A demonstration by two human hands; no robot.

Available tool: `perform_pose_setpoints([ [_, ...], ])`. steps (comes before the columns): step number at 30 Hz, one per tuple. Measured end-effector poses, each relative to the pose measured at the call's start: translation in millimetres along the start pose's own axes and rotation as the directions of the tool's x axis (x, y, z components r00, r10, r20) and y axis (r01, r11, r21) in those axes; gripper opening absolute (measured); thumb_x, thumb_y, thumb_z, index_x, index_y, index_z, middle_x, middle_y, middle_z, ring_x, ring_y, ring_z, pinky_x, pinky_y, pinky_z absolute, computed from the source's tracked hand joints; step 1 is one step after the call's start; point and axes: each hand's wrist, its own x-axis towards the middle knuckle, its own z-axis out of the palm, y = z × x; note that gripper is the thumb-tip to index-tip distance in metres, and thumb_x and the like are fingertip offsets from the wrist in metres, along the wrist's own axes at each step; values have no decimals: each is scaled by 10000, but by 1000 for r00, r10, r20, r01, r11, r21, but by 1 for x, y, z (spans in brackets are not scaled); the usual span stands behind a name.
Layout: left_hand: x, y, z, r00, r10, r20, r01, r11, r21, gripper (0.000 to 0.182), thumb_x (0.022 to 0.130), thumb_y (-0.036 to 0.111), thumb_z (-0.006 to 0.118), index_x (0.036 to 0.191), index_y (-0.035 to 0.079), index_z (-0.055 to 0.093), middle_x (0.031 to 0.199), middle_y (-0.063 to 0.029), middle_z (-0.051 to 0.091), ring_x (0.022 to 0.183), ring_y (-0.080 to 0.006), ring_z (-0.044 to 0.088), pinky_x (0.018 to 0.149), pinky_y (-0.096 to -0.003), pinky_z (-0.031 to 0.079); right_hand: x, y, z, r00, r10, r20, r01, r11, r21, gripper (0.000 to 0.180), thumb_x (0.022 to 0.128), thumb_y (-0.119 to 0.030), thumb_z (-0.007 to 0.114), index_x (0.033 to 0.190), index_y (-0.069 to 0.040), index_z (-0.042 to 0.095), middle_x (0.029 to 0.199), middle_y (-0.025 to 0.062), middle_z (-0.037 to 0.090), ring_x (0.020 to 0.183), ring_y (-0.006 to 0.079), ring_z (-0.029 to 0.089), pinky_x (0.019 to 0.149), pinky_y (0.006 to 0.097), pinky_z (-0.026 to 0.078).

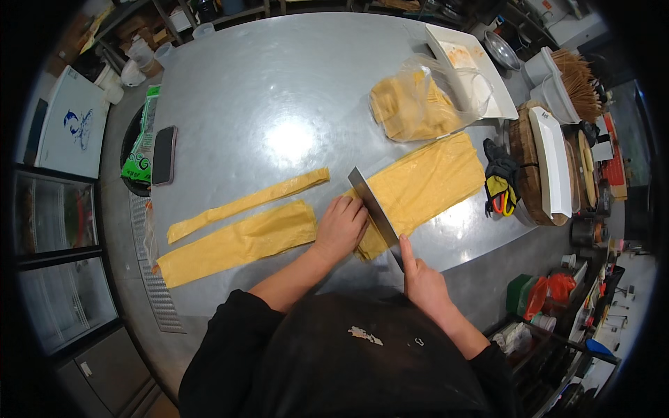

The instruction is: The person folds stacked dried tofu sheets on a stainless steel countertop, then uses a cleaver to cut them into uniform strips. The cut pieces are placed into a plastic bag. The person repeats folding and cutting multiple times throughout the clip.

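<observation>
My right hand (426, 282) grips a cleaver (377, 211), its index finger laid along the blade. The blade lies across a stack of folded yellow sheets (426, 180) that look like tofu skin. With curled fingers my left hand (342, 227) holds down the stack's near-left end (372, 245), close beside the blade. The handle is hidden in my right hand. Left of my hands lie a wide cut piece (238, 243) and a narrow strip (248, 204) of the same yellow material, apart from each other.
Beyond the stack, a clear plastic bag (413, 104) holds more yellow sheets, beside a white tray (502, 99). Black-and-yellow gloves (502, 175) and a thick wooden board (525, 151) sit rightward. A phone (164, 155) rests near the left edge of the metal table (225, 104).
</observation>
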Motion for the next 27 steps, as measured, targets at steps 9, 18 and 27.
perform_pose_setpoints([
  [9,-3,-5,-1,1000,1,-4,-1,998,-58,221,722,125,670,906,7,637,983,-119,581,964,-303,538,914,-432,458,6,-8,-3,995,22,96,-22,1000,0,812,829,-14,483,1545,-161,129,782,196,538,602,403,592,525,502,492],
  [18,-4,-9,0,1000,13,0,-13,996,-92,236,713,113,681,916,2,636,989,-120,588,972,-301,541,884,-413,475,45,-14,7,1000,7,2,-7,995,99,833,824,2,487,1543,-200,118,860,245,579,687,430,612,609,500,505],
  [27,-4,-7,1,1000,3,-13,-5,995,-96,252,719,80,701,950,16,627,1010,-119,593,970,-312,546,842,-408,481,-6,4,16,996,68,51,-74,991,111,858,801,5,499,1542,-214,128,860,235,582,689,424,618,629,521,503],
])
